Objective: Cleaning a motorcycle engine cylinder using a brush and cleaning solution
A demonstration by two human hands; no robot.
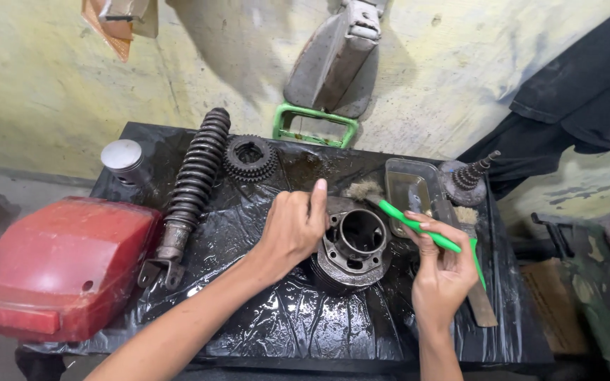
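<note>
A greasy metal engine cylinder [356, 247] with a round bore stands on a table covered in black plastic sheet [291, 317]. My left hand [292, 229] grips its left side, index finger stretched up along the rim. My right hand [443, 271] holds a green-handled brush [418, 227], whose worn bristle head [365, 190] touches the cylinder's far top edge.
A coil shock absorber [193, 180] and a toothed gear [250, 158] lie at the back left, beside a metal piston [123, 159]. A red plastic cover [58, 264] sits at the left edge. A rectangular tray of liquid [414, 194], a cone-shaped part [469, 180] and a flat brush handle [480, 300] are at the right.
</note>
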